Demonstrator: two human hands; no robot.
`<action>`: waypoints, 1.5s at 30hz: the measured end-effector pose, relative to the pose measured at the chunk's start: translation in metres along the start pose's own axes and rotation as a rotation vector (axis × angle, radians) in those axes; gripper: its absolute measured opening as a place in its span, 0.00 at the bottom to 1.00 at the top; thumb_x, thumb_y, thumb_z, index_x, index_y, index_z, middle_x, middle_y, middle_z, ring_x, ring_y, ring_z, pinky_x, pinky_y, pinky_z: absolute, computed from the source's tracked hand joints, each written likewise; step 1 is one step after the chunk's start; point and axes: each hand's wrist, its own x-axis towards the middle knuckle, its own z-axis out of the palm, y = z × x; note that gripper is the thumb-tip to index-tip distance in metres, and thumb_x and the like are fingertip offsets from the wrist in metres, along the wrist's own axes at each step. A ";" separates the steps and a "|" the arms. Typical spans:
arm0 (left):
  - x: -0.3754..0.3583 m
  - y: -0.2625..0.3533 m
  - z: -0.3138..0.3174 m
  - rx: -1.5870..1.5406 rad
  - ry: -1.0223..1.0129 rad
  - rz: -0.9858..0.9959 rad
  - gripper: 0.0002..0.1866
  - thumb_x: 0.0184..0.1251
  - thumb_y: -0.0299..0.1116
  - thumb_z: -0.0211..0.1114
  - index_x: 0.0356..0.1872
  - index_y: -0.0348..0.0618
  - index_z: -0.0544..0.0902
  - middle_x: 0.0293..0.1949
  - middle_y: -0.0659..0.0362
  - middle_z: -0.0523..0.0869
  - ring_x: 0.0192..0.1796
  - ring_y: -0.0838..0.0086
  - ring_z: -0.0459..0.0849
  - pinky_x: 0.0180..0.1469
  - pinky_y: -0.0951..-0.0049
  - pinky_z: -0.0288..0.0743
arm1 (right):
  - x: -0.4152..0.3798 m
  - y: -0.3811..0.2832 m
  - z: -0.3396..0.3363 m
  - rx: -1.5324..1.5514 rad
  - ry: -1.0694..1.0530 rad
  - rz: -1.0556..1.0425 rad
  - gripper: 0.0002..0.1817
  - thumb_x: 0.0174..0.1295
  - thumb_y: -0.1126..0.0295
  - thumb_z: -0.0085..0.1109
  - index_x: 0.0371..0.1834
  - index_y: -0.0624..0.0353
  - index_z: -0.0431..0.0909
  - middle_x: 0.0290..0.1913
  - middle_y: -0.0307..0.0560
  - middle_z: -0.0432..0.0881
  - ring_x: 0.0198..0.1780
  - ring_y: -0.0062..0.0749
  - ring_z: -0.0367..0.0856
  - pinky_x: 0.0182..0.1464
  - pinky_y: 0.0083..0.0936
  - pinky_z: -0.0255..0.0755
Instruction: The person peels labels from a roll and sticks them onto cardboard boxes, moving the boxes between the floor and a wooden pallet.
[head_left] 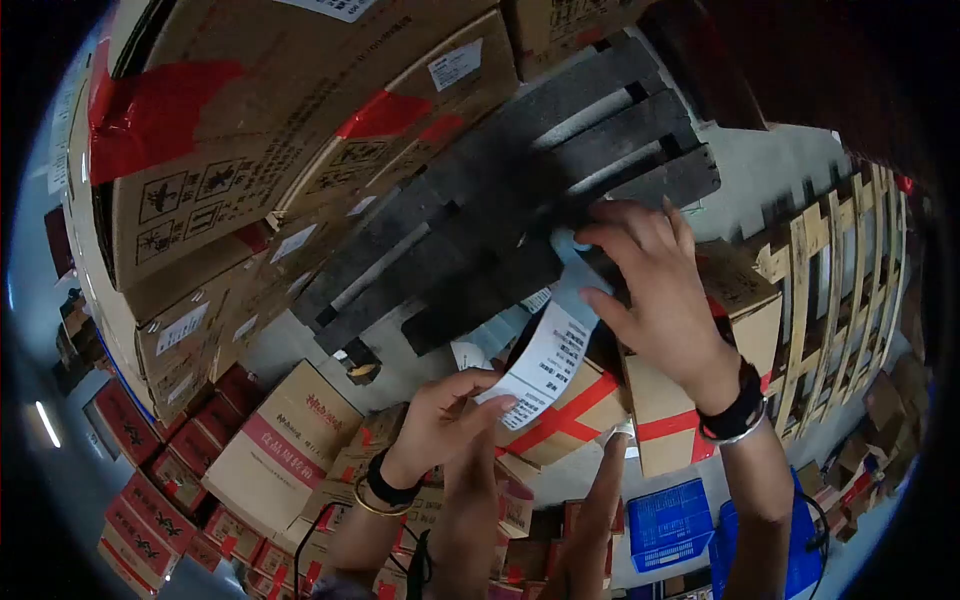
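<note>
The label strip is thin, smooth paper, white and matt over its printed length; its upper end looks bluish and slightly sheeny. The stacked cartons are brown corrugated cardboard with a dull, fibrous face. Red tape on them is smooth, glossy plastic film, visibly wrinkled. The dark pallet is matt; plastic or painted wood cannot be determined. The slatted pallet is pale, rough, unpainted wood. The blue crate is moulded plastic, perforated. Bracelets are polished metal; the adjacent wristbands are matt black.
</note>
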 end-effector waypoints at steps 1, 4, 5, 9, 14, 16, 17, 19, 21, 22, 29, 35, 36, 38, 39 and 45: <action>0.000 0.002 0.003 0.001 0.014 0.010 0.11 0.61 0.23 0.65 0.45 0.33 0.81 0.39 0.57 0.86 0.41 0.82 0.81 0.43 0.82 0.74 | -0.002 -0.011 0.001 -0.099 0.173 -0.025 0.12 0.52 0.65 0.67 0.36 0.58 0.79 0.36 0.45 0.78 0.42 0.38 0.75 0.56 0.32 0.60; -0.003 0.002 0.012 0.106 0.052 0.079 0.11 0.59 0.23 0.66 0.44 0.33 0.82 0.38 0.55 0.87 0.40 0.80 0.83 0.43 0.79 0.76 | -0.026 -0.031 0.004 0.262 -0.150 -0.006 0.12 0.51 0.64 0.68 0.34 0.59 0.79 0.33 0.46 0.78 0.39 0.40 0.77 0.49 0.33 0.66; -0.004 0.002 0.015 0.127 0.066 0.108 0.11 0.59 0.22 0.66 0.43 0.33 0.82 0.38 0.54 0.87 0.39 0.79 0.83 0.42 0.79 0.77 | -0.031 -0.032 0.007 0.345 -0.219 0.045 0.13 0.51 0.65 0.68 0.34 0.60 0.79 0.33 0.46 0.79 0.37 0.39 0.77 0.46 0.31 0.68; -0.002 0.010 0.027 0.304 0.084 0.242 0.12 0.56 0.22 0.67 0.42 0.34 0.83 0.35 0.52 0.86 0.35 0.74 0.85 0.39 0.77 0.77 | -0.036 -0.020 0.009 0.755 -0.413 0.250 0.12 0.55 0.65 0.67 0.34 0.63 0.81 0.30 0.45 0.82 0.32 0.25 0.81 0.35 0.22 0.73; -0.004 0.013 0.028 0.333 0.040 0.211 0.16 0.59 0.23 0.66 0.50 0.33 0.80 0.38 0.51 0.86 0.37 0.76 0.83 0.40 0.77 0.76 | -0.024 0.008 -0.006 0.878 -0.577 0.370 0.12 0.56 0.65 0.65 0.37 0.63 0.82 0.29 0.42 0.83 0.33 0.16 0.78 0.38 0.19 0.72; 0.000 0.010 0.028 0.195 0.052 0.117 0.20 0.61 0.25 0.65 0.55 0.34 0.77 0.40 0.52 0.85 0.39 0.78 0.82 0.41 0.77 0.76 | -0.015 0.039 -0.005 0.948 -0.305 0.323 0.12 0.57 0.65 0.63 0.36 0.64 0.82 0.30 0.41 0.83 0.33 0.18 0.78 0.39 0.19 0.72; 0.005 0.008 0.027 0.093 0.062 0.086 0.21 0.63 0.25 0.64 0.57 0.34 0.75 0.41 0.53 0.85 0.40 0.79 0.81 0.42 0.78 0.75 | -0.007 0.055 -0.009 0.980 -0.169 0.294 0.11 0.58 0.66 0.62 0.36 0.64 0.82 0.30 0.41 0.83 0.33 0.18 0.78 0.39 0.19 0.72; 0.010 -0.010 0.020 0.019 0.056 0.019 0.23 0.64 0.26 0.63 0.60 0.34 0.72 0.43 0.54 0.84 0.42 0.80 0.80 0.44 0.78 0.75 | 0.023 0.081 -0.039 1.186 0.171 0.455 0.10 0.59 0.66 0.58 0.32 0.63 0.81 0.33 0.40 0.83 0.33 0.18 0.77 0.38 0.17 0.71; 0.011 -0.041 0.012 0.068 0.019 -0.050 0.23 0.66 0.27 0.62 0.62 0.35 0.71 0.45 0.55 0.84 0.43 0.81 0.80 0.46 0.78 0.75 | 0.062 0.116 -0.067 1.168 0.507 0.273 0.11 0.60 0.65 0.56 0.28 0.61 0.78 0.31 0.38 0.81 0.30 0.17 0.74 0.35 0.16 0.68; 0.010 -0.046 0.010 0.096 0.011 -0.094 0.23 0.65 0.27 0.62 0.61 0.36 0.71 0.44 0.55 0.84 0.42 0.80 0.80 0.45 0.78 0.75 | 0.079 0.134 -0.081 1.031 0.588 0.328 0.11 0.60 0.64 0.56 0.27 0.60 0.78 0.29 0.36 0.79 0.29 0.17 0.73 0.34 0.15 0.67; 0.008 -0.083 0.003 0.351 0.010 -0.195 0.25 0.61 0.31 0.66 0.61 0.44 0.73 0.40 0.51 0.85 0.39 0.74 0.83 0.43 0.74 0.76 | 0.162 0.185 -0.135 0.519 0.692 0.289 0.18 0.62 0.51 0.59 0.36 0.57 0.79 0.33 0.33 0.77 0.34 0.14 0.71 0.37 0.14 0.67; 0.018 -0.079 -0.001 0.316 0.009 -0.111 0.24 0.63 0.26 0.65 0.61 0.36 0.72 0.38 0.56 0.85 0.39 0.81 0.79 0.41 0.79 0.74 | 0.201 0.224 -0.142 0.465 0.638 0.259 0.15 0.65 0.58 0.57 0.40 0.60 0.79 0.37 0.35 0.80 0.36 0.17 0.74 0.41 0.16 0.69; 0.018 -0.079 -0.002 0.310 0.019 -0.102 0.24 0.63 0.27 0.65 0.60 0.36 0.72 0.38 0.55 0.85 0.38 0.81 0.79 0.41 0.79 0.74 | 0.203 0.222 -0.139 0.378 0.677 0.244 0.13 0.65 0.60 0.56 0.40 0.60 0.79 0.37 0.35 0.80 0.36 0.18 0.75 0.42 0.17 0.69; 0.019 -0.070 -0.004 0.334 0.018 -0.140 0.24 0.62 0.32 0.65 0.59 0.41 0.74 0.41 0.51 0.85 0.40 0.72 0.84 0.42 0.74 0.76 | 0.205 0.218 -0.133 0.206 0.752 0.213 0.11 0.65 0.64 0.55 0.40 0.61 0.79 0.36 0.36 0.80 0.37 0.20 0.75 0.42 0.19 0.69; 0.019 -0.066 -0.005 0.346 0.018 -0.159 0.24 0.61 0.34 0.66 0.59 0.44 0.74 0.42 0.48 0.85 0.41 0.67 0.86 0.42 0.72 0.77 | 0.207 0.222 -0.129 0.107 0.750 0.257 0.11 0.64 0.65 0.56 0.41 0.61 0.79 0.35 0.36 0.80 0.36 0.20 0.75 0.42 0.19 0.69; 0.015 -0.060 -0.001 0.345 0.049 -0.093 0.22 0.62 0.35 0.65 0.57 0.43 0.75 0.41 0.48 0.85 0.40 0.68 0.86 0.40 0.73 0.78 | 0.226 0.220 -0.098 -0.079 0.475 0.570 0.24 0.52 0.56 0.60 0.50 0.57 0.80 0.54 0.55 0.77 0.58 0.45 0.73 0.61 0.37 0.64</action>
